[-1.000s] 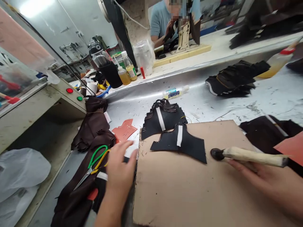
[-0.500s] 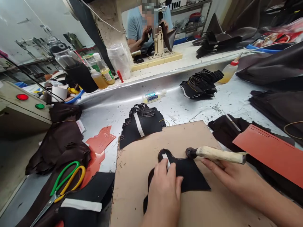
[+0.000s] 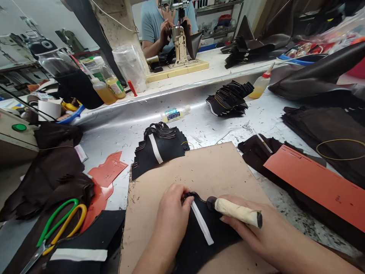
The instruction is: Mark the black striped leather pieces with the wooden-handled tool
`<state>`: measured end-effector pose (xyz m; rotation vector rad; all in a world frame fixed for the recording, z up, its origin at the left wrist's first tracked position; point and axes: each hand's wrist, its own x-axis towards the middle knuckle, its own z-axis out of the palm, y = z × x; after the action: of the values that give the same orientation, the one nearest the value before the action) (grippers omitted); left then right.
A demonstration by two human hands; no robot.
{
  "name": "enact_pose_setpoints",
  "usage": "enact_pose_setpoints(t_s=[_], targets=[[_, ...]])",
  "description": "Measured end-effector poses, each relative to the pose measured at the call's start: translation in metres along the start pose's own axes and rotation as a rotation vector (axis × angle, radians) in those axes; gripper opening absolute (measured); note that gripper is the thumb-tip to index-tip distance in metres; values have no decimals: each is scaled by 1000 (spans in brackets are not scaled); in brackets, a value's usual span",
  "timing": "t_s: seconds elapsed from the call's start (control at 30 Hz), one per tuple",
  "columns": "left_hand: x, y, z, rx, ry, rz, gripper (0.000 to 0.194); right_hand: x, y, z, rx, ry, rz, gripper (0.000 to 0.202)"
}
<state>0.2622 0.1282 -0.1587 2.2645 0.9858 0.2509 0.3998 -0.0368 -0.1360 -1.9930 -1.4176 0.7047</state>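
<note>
panel (image 3: 190, 239) by its edge between left fingers (image 3: 177, 189)

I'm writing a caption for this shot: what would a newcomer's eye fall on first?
Probably the pale-handled tool in the right hand, low and right of centre, over a black piece with a white strip that the left hand touches. Next, perhaps, the orange-red sheet at the right and the green-and-yellow-handled scissors at lower left.
</note>
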Motion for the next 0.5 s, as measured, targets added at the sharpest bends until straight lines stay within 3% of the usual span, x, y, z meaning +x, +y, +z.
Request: enact_pose_setpoints(t_s=[0.17,0.33,0.5], targets=[[-12,-1,12,-8,26,86,14,16,-14,-9,9,51,-23,23],[-7,0,9,-46,-27,41,13,36,-22,-1,-68,-8,16,20],[-5,-2,7,-11,-45,94,11,33,-20,3,-68,-6,63,18]])
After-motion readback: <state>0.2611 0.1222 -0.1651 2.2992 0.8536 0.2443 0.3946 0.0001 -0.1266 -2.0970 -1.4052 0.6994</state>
